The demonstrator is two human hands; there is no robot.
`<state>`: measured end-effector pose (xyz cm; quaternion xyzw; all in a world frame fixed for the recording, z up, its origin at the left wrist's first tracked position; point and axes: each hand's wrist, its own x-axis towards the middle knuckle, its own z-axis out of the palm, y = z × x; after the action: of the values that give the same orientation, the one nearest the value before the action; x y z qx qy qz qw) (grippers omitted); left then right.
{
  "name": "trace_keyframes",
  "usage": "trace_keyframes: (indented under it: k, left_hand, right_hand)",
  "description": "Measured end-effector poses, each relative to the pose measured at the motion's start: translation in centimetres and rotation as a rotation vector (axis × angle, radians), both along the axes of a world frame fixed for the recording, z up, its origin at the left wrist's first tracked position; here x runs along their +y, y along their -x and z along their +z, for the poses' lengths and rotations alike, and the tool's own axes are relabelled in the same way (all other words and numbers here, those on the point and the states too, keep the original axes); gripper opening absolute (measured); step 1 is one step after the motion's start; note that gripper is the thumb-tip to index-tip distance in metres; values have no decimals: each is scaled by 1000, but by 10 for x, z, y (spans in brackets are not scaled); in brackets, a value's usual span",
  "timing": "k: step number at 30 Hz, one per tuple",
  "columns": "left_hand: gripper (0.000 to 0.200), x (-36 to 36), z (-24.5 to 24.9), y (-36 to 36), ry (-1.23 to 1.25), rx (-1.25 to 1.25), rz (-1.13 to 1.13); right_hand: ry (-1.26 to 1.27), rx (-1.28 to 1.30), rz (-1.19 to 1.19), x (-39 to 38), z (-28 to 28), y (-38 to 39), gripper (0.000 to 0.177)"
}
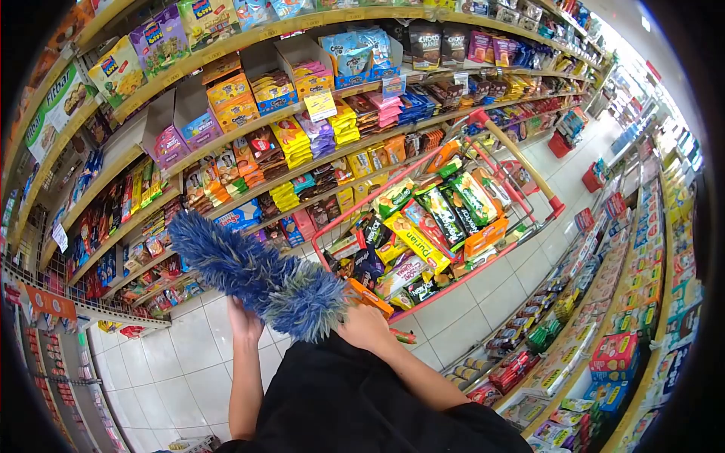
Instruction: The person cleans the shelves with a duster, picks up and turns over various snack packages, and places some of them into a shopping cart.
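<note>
A fluffy blue-grey duster (249,264) lies slantwise across the view in front of my body, its tip toward the shelves on the left. My right hand (368,327) is closed at its near, paler end, beside the cart's corner. Below the duster's middle, my left hand (245,321) reaches up against the fibres, which cover most of its fingers. Right ahead stands a red-framed shopping cart (445,291), heaped with packaged snacks such as a yellow wafer pack (418,243). An orange packet (371,297) in the cart's near corner is close to my right hand.
Curved shelves (249,132) full of biscuits and chocolate rise on the left and ahead. Another stocked shelf (581,325) runs along the right. Tiled floor (177,343) shows between them. Red baskets (560,145) with goods stand farther down the aisle.
</note>
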<state>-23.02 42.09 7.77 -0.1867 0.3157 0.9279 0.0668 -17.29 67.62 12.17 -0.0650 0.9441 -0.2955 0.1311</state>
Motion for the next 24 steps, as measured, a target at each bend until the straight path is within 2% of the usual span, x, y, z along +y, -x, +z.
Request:
trace_keyframes:
  k: [2,5,6,9,10,13,14,17,18,19,21,22,24]
  left_hand:
    - [41,3,1,-5,185,25,-113]
    - [40,-14,-25,-8,866,60,-394]
    - [42,0,-14,-10,962,155,-287]
    - [39,-3,-23,-10,1273,178,-324]
    - [37,3,-11,-10,1215,435,-326]
    - [38,9,33,-17,1434,200,-438]
    - [37,2,29,-14,1500,305,-487]
    - [33,4,2,-11,717,208,-196]
    - [27,21,25,-11,510,169,-59]
    - [25,21,35,-11,336,156,-56]
    - [21,-12,-7,5,-200,121,-32]
    - [27,-27,-31,12,-275,212,-53]
    - [31,-36,-34,33,-218,36,87]
  right_hand:
    - [27,32,-38,2,-5,5,38]
    - [62,90,-66,7,-14,13,35]
    - [72,88,-59,11,-13,12,32]
    - [166,168,-21,18,-25,4,30]
    - [209,211,-7,20,-28,1,30]
    - [-1,-160,52,29,-25,0,30]
    - [72,-70,-10,28,-26,-1,31]
    - [280,153,-144,24,-44,-17,35]
    - [340,201,-147,23,-55,-18,35]
    - [399,250,-147,23,-63,-20,35]
    - [429,344,-78,20,-64,-23,34]
    - [443,389,-43,20,-65,-25,33]
    - [308,196,-18,21,-48,-27,32]
